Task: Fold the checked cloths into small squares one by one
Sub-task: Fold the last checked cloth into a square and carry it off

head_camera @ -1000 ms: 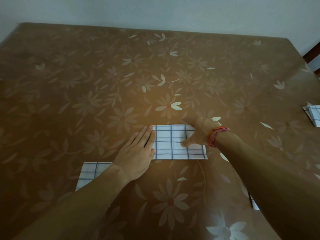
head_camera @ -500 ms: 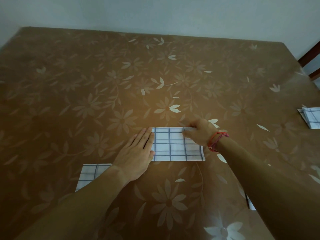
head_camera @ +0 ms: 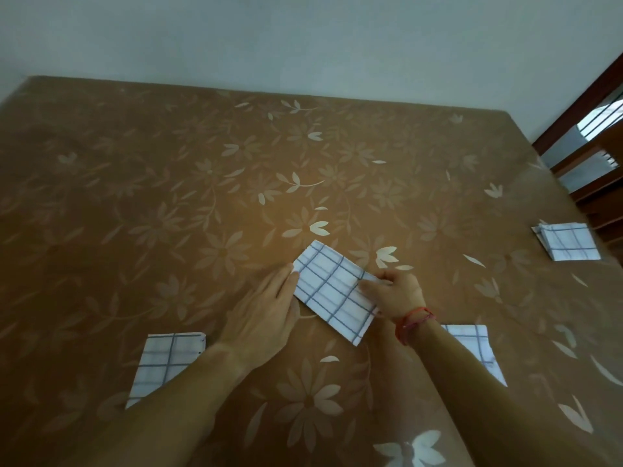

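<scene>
Brown floral table cover (head_camera: pixel 168 197), pale wall behind. Head view. Item: checked strip (head_camera: pixel 332 291), flat on cover, long axis slanting far-left to near-right. Grips: left hand (head_camera: pixel 266 315) flat, fingers straight, tips touching strip's far-left end, grasping nothing; right hand (head_camera: pixel 394 291) pinches strip's right long edge, so strip extends leftward from that pinch. Likely next: right end carried over toward left hand. Also: left square (head_camera: pixel 168 358), right square (head_camera: pixel 475 345), far stack (head_camera: pixel 566 244), all well apart from strip.

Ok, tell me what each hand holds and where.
The right hand pinches the white folded cloth with blue checks at its right edge. The left hand holds nothing; its straight fingers rest at the cloth's left end.
</scene>
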Tool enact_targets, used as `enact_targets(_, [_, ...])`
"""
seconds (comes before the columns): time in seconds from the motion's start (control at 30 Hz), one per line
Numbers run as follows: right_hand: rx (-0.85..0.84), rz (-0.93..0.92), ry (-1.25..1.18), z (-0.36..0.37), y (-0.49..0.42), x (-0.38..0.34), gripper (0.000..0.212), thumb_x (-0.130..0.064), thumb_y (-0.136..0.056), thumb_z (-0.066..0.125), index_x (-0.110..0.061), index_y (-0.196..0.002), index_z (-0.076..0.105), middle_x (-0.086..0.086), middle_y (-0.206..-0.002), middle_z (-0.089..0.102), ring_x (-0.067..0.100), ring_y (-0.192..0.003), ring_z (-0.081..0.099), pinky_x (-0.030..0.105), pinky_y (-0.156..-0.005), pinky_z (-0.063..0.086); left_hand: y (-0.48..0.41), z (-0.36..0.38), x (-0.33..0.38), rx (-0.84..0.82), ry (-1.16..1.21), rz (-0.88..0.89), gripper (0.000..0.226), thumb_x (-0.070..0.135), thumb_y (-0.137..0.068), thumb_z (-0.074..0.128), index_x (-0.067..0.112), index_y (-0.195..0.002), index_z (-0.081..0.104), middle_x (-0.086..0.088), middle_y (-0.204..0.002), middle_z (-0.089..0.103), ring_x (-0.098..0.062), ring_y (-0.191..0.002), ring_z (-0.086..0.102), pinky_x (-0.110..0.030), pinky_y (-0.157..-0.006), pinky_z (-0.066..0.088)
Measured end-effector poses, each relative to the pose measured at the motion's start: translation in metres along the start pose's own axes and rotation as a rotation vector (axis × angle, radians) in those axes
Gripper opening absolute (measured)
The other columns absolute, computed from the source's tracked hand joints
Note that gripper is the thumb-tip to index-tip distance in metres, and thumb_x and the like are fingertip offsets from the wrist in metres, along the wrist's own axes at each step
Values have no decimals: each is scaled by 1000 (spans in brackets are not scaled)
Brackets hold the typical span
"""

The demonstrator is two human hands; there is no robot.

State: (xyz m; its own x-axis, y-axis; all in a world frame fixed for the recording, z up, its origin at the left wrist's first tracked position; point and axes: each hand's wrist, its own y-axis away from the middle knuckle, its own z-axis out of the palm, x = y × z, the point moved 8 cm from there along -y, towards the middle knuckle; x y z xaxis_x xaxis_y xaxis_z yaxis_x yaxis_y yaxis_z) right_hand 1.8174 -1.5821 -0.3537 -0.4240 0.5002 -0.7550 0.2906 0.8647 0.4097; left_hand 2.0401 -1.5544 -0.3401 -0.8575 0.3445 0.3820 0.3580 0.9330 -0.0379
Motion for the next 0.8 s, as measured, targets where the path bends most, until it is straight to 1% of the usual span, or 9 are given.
enact_targets(0.07, [-3, 136, -204, 4, 13, 18, 1, -8, -80, 68, -6, -80, 68, 7, -73, 67, 17, -62, 63, 28, -50, 56, 8, 3, 12, 31, -33, 72, 57, 20, -91, 59, 9, -144, 41, -5, -151, 39, -18, -138, 38, -26, -107, 28])
enact_targets(0.13, [-37, 261, -415, 14, 28, 33, 3, -2, -81, 67, -4, -82, 64, 8, -72, 65, 19, -62, 64, 25, -45, 52, 17, 11, 21, -3, -16, 114, 64, 16, -81, 70, 9, -140, 46, -6, -145, 45, -19, -133, 45, -29, -105, 38])
enact_targets(0.2, [-57, 341, -553, 23, 41, 41, 10, 1, -82, 65, -6, -77, 61, 10, -73, 65, 22, -66, 65, 28, -49, 53, 25, 19, 26, -27, -25, 134, 68, 19, -77, 75, 8, -138, 48, -6, -142, 49, -19, -129, 48, -32, -101, 46])
enact_targets(0.3, [-90, 420, -670, 35, 56, 50, 8, 6, -81, 64, -1, -84, 63, 17, -81, 69, 28, -73, 67, 30, -51, 55, 30, 26, 30, -16, -46, 126, 68, 23, -76, 78, 7, -136, 51, -9, -139, 52, -23, -126, 52, -36, -98, 48])
enact_targets(0.43, [-137, 457, -737, 46, 68, 58, 12, 10, -78, 64, 2, -88, 64, 20, -82, 72, 31, -73, 70, 34, -54, 57, 34, 31, 30, -15, -68, 105, 67, 15, -69, 82, 6, -131, 57, -11, -134, 57, -26, -122, 56, -38, -94, 52])
enact_targets(0.53, [-155, 409, -624, 43, 72, 60, 15, 6, -79, 67, -2, -91, 62, 17, -91, 71, 28, -76, 70, 32, -54, 56, 37, 31, 31, 14, -94, 122, 63, 5, -67, 82, 5, -126, 62, -11, -130, 60, -28, -120, 57, -40, -94, 52])
enact_targets(0.67, [-242, 228, -380, 36, 74, 54, 48, -5, -76, 76, -13, -115, 50, 8, -103, 70, 26, -73, 71, 33, -54, 57, 42, 29, 32, 69, -128, 141, 54, 8, -69, 83, 6, -121, 66, -8, -123, 64, -27, -119, 58, -39, -95, 50])
enact_targets(0.73, [-247, 32, -166, 31, 74, 49, 63, -23, -69, 83, -26, -119, 46, -3, -104, 69, 18, -73, 71, 35, -63, 59, 45, 28, 33, 81, -131, 144, 54, 11, -69, 84, 6, -120, 67, -7, -121, 66, -26, -118, 58, -38, -94, 50])
enact_targets(0.8, [-256, -168, 111, 26, 80, 42, 77, -48, -58, 84, -39, -123, 44, -16, -112, 60, 5, -89, 64, 26, -77, 57, 49, 25, 33, 122, -133, 152, 49, 14, -73, 82, 7, -119, 67, -6, -120, 66, -24, -119, 56, -39, -96, 49])
